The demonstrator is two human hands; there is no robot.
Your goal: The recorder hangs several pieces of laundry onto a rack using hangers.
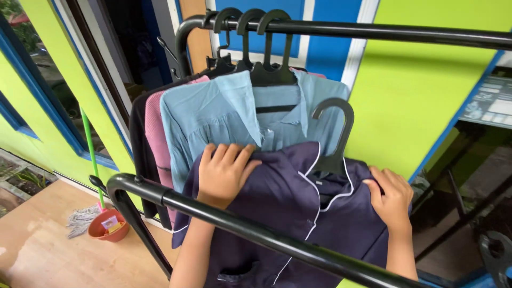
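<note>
A dark navy shirt [288,202] with white piping sits on a black plastic hanger [336,133], its hook free below the top rail. My left hand [224,173] grips the shirt's left shoulder. My right hand [392,197] grips its right shoulder. Behind it, a light blue shirt [213,114], a pink garment [156,133] and a black garment [136,133] hang on black hangers [250,32] from the upper black rail [405,33].
A lower black rack bar [256,232] crosses in front of my forearms. An orange mop bucket [109,224] with a green-handled mop [90,152] stands on the wooden floor at left. Green and blue walls lie behind.
</note>
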